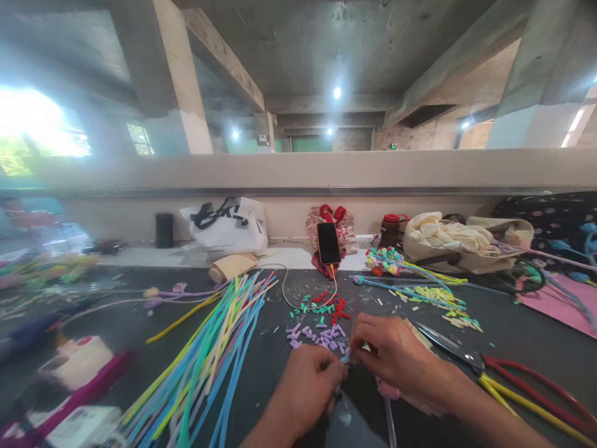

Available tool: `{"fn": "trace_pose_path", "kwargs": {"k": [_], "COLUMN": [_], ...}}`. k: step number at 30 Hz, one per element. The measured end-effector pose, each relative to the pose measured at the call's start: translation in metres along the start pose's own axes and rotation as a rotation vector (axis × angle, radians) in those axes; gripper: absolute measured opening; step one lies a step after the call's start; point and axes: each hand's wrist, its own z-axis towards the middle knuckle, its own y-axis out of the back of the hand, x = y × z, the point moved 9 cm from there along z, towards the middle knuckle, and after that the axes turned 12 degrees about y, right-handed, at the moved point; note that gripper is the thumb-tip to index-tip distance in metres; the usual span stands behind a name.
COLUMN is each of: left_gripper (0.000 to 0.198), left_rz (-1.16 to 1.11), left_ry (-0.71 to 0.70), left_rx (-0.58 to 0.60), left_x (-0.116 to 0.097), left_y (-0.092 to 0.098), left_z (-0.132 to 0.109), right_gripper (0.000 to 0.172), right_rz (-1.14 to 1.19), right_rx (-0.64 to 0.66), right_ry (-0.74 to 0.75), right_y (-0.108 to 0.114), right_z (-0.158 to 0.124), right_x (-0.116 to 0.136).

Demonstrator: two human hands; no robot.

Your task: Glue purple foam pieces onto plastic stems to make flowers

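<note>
Just on the near side of a scatter of lilac chenille-stem cuttings (330, 339), the person's left hand (310, 382) is pinching a small blue piece (345, 359), thumb and forefinger closed together. The right hand (389, 348) is curling its fingers inward, tips nearly meeting beside that piece; whether they are gripping it, one cannot tell. Something pink (389, 390), partly hidden, is showing under the right hand. Left of the lilac cuttings, a bundle of long chenille stems (200, 367) is fanning across the black tabletop (270, 336). To their right, scissors (476, 362) with red and yellow handles are lying.

Just beyond the lilac cuttings, red cuttings (340, 308) and green cuttings (306, 307) are lying close together; beyond and rightward, yellow-green cuttings (436, 295) are spreading. Straight beyond the lilac cuttings, a pale cable (283, 289) is looping toward a smartphone (329, 242), which is standing before a red-handled patterned bag (347, 224). Far beyond, leftward, a white bag (228, 230) is slumping.
</note>
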Motion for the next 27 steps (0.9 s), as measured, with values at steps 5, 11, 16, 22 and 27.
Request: {"fn": "trace_pose_path", "kwargs": {"k": [5,11,16,22,27], "left_gripper": [0.026,0.024,0.024,0.023,0.025], "left_rz": [-0.013,-0.010,-0.009,0.007,0.022], "left_ry": [0.010,0.016,0.009,-0.002,-0.018], "left_rx": [0.000,0.011,0.002,-0.017,-0.025], "left_x": [-0.002,-0.001,0.001,-0.001,-0.003], "left_y": [0.001,0.000,0.000,0.001,0.001], "left_z": [-0.002,-0.002,0.000,-0.001,-0.002], "right_gripper": [0.019,0.015,0.016,0.014,0.016], "right_rz": [0.003,-0.043,-0.113,-0.265,-0.307], "right_rx": [0.002,0.045,0.099,0.189,0.211], "right_ry": [0.034,0.074,0.080,0.087,0.091], "right_y": [-0.005,-0.009,-0.012,-0.017,-0.016], "right_z": [-0.001,-0.003,-0.003,-0.002,0.000], "right_x": [-0.005,-0.006,-0.005,-0.002,0.001]}}
